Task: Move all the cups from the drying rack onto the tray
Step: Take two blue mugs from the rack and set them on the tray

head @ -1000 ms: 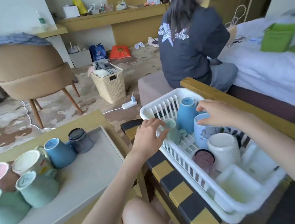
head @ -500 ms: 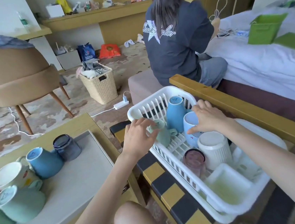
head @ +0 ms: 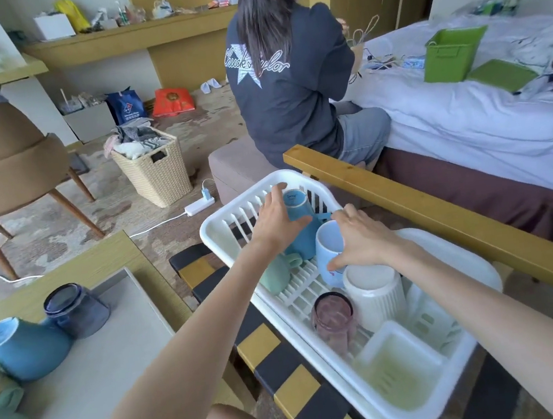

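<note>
The white drying rack (head: pixel 222 227) sits on a black-and-yellow striped bench. My left hand (head: pixel 276 219) wraps around a tall blue cup (head: pixel 297 207) standing upside down at the rack's far end. My right hand (head: pixel 361 237) grips a pale blue mug (head: pixel 328 255) beside it. A mint green mug (head: pixel 275 275) lies below my left wrist. A white ribbed cup (head: pixel 376 296) and a pink glass (head: pixel 334 316) stand inverted nearer me. The grey tray (head: pixel 89 361) at left holds a blue mug (head: pixel 25 348), a dark glass cup (head: pixel 76 311) and green mugs at the edge.
A white plastic container (head: pixel 399 364) fills the rack's near end. A wooden bed rail (head: pixel 440 211) runs behind the rack. A person in a dark shirt (head: pixel 286 98) sits on the bed's edge. A wicker basket (head: pixel 153 168) and a tan chair (head: pixel 4 164) stand on the floor.
My left hand has left the mint green mug and moved up onto the tall blue cup. My right hand stays on the pale blue mug. The view has shifted right.
</note>
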